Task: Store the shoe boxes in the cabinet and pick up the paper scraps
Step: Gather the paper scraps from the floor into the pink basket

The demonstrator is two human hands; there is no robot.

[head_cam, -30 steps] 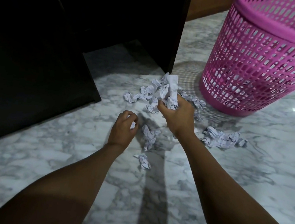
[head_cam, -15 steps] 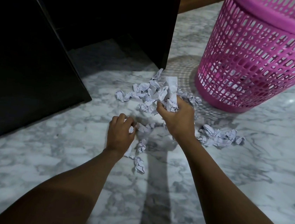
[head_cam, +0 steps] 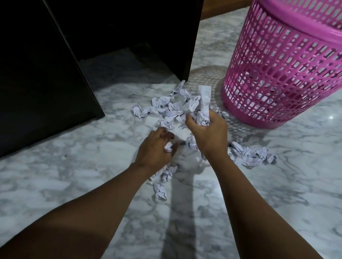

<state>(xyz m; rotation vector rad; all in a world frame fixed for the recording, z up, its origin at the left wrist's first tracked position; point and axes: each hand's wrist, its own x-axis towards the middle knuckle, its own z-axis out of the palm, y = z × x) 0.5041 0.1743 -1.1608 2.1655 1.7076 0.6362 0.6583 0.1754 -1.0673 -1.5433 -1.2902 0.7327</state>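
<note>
Crumpled white paper scraps lie scattered on the marble floor in front of the black cabinet. My right hand grips a bunch of scraps, with one long piece sticking up above the fist. Low over the floor, my left hand has its fingers curled round a small scrap. More scraps lie to the right of my right wrist, and a few sit under my left wrist. No shoe boxes are in view.
A pink perforated plastic basket stands at the upper right, with some paper visible inside near its base. The cabinet's open dark door or panel juts out at the left. Grey-veined marble floor spreads all around.
My left hand has moved right and slightly forward, closer to my right hand, closing on a small scrap. My right hand keeps its bunch and has barely moved.
</note>
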